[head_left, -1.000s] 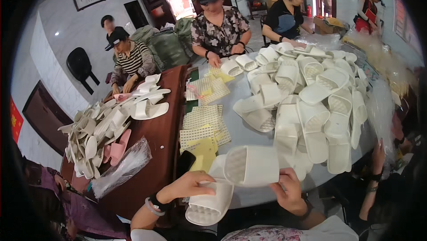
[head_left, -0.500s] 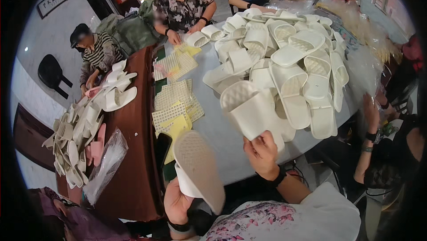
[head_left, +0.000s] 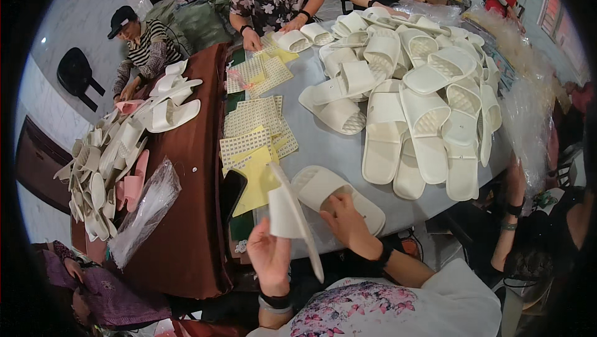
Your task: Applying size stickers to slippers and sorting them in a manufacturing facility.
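Note:
My left hand (head_left: 268, 261) holds a cream-white slipper (head_left: 291, 214) on its edge, sole side turned toward me, just above the table's near rim. My right hand (head_left: 348, 224) rests on a second cream-white slipper (head_left: 323, 189) that lies flat on the grey table (head_left: 323, 144), fingers on its strap. A black band sits on each wrist. Sheets of small yellow and white stickers (head_left: 254, 124) lie just beyond my left hand.
A big heap of white slippers (head_left: 423, 88) covers the table's far right. A brown table (head_left: 193, 169) at left carries more white and pink slippers (head_left: 118, 163) and a clear plastic bag (head_left: 146, 209). Several people sit around, one close at right (head_left: 516, 212).
My right hand has laid its slipper flat on the table. My left hand has turned its slipper up on edge. The view has shifted back toward the table's left.

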The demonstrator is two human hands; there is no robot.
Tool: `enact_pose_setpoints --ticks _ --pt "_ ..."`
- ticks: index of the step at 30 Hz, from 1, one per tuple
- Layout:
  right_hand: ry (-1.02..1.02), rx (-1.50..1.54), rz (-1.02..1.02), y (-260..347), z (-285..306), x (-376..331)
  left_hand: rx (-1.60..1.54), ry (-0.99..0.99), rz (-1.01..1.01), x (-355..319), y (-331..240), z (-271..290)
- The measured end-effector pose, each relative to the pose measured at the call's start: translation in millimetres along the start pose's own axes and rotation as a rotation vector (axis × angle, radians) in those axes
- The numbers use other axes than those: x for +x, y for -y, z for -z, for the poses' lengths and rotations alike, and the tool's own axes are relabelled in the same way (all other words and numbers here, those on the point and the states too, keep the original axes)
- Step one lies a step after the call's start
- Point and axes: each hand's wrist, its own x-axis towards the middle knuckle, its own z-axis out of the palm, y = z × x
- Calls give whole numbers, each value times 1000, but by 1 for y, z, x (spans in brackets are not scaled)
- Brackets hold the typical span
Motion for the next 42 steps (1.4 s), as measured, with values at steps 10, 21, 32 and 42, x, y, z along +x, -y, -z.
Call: enact_pose_setpoints --ticks 10,21,32,42 --pt "229 456 -12 5 18 -35 -144 -44 89 -15 65 -37" --pt "-181 216 -63 -17 78 -16 1349 23 -85 1 60 28" --pt "-262 -39 37 0 108 -13 1898 215 -380 48 89 39" --pt "166 1201 -667 -2 122 -7 1735 263 -395 53 83 44"
